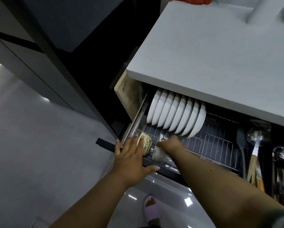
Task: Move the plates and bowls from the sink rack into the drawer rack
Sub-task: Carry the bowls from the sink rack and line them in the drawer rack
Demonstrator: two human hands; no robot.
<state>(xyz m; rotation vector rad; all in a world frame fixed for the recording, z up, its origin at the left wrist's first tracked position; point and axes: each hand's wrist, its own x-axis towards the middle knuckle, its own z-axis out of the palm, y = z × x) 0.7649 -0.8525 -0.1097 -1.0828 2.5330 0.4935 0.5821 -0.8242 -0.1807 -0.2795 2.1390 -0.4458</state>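
Down in the open drawer rack (208, 142), the right hand (168, 143) is wrapped around a white bowl (159, 154) with a little cartoon print on it, holding it on edge over the front wires. Fingers are curled over the rim, so that's a proper grasp, though the fingertips themselves are hidden behind the bowl. Just left of that grip sits a cream bowl (145, 144) with brown spots, also tipped on its side, touching or nearly touching the white one, hard to say which. The left hand (131, 159) is flat and relaxed, fingers straight and resting against the cream bowl's near side, thumb sticking out toward the drawer front; not gripping anything. Behind the right hand, further into the drawer, a row of white plates (175, 115) stands upright in the wires, packed close under the countertop (212, 55). Off to the right of the grip, well apart, a ladle (255, 140) and dark spatula (241, 142) lie in a side compartment.
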